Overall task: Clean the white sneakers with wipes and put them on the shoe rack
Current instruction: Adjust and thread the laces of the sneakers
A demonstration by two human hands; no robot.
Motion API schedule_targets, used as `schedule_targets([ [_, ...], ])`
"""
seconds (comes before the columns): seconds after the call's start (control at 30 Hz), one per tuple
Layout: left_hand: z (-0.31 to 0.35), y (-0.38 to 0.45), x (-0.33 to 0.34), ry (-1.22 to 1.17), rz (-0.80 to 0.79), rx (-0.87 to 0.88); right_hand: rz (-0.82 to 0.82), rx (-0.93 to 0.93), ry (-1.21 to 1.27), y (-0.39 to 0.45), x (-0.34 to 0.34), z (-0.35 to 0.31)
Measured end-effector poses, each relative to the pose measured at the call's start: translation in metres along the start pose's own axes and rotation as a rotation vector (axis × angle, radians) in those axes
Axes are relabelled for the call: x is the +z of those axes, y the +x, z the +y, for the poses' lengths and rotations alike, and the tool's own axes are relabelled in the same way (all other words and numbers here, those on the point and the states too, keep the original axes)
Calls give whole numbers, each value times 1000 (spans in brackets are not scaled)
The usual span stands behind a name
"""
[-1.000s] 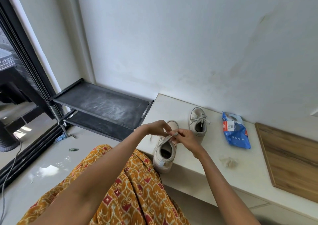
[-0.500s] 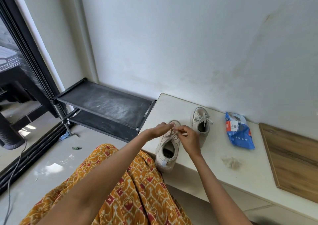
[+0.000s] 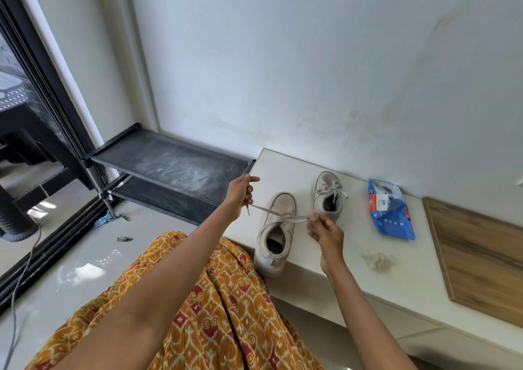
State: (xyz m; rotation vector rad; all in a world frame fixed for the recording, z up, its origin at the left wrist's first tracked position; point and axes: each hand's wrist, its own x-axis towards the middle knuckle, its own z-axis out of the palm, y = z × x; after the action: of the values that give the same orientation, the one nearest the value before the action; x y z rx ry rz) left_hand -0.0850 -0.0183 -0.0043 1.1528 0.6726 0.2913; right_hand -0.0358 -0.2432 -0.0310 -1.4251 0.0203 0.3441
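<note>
While the near sneaker (image 3: 276, 236) sits at the front edge of the white bench (image 3: 334, 279), both hands pull its lace (image 3: 285, 217) out to the sides. The left hand (image 3: 240, 192) is up and to the left of the shoe, and its fingers are curled around one end of the lace. The right hand (image 3: 325, 232) is just to the right of the shoe and pinches the other end. The lace runs tight between them, across the top of the shoe.

The other sneaker (image 3: 328, 197) stands farther back on the bench, close to the wall, and its lace is tied in a bow. A blue pack of wipes (image 3: 390, 211) lies to its right. A crumpled used wipe (image 3: 377, 260) lies nearer the front. A wooden board (image 3: 481, 256) lies on the right end of the bench.

The black shoe rack (image 3: 169, 168) stands on the floor to the left of the bench, with two dusty shelves. An orange patterned skirt (image 3: 220, 313) fills the bottom of the view.
</note>
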Motion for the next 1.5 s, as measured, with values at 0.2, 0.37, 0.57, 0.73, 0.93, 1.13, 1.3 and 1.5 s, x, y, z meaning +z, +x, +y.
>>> schedule_targets([
  [0.2,-25,0,-23,402,-53,-26,174,187,267,-4,-11,8],
  [0.37,-26,2,-6,1093,-198,118,151,166,434,5,-19,-12],
  [0.57,-17,-5,21,1765,-78,347,-126,280,-698,27,-14,-20],
  [0.73,-3,-11,39,1502,-523,496,-120,-42,-1278,19,6,-37],
  [0.93,-1,-10,34,1475,-630,456,-600,-93,-1029,10,23,-31],
  [1.13,-8,-10,33,1528,-554,536,-526,-24,-810,3,20,-22],
  [1.3,-12,-2,35,1450,-661,372,-301,141,-290,5,19,-22],
  [1.5,-4,1,19,1145,-691,210,-23,146,582,22,22,-49],
])
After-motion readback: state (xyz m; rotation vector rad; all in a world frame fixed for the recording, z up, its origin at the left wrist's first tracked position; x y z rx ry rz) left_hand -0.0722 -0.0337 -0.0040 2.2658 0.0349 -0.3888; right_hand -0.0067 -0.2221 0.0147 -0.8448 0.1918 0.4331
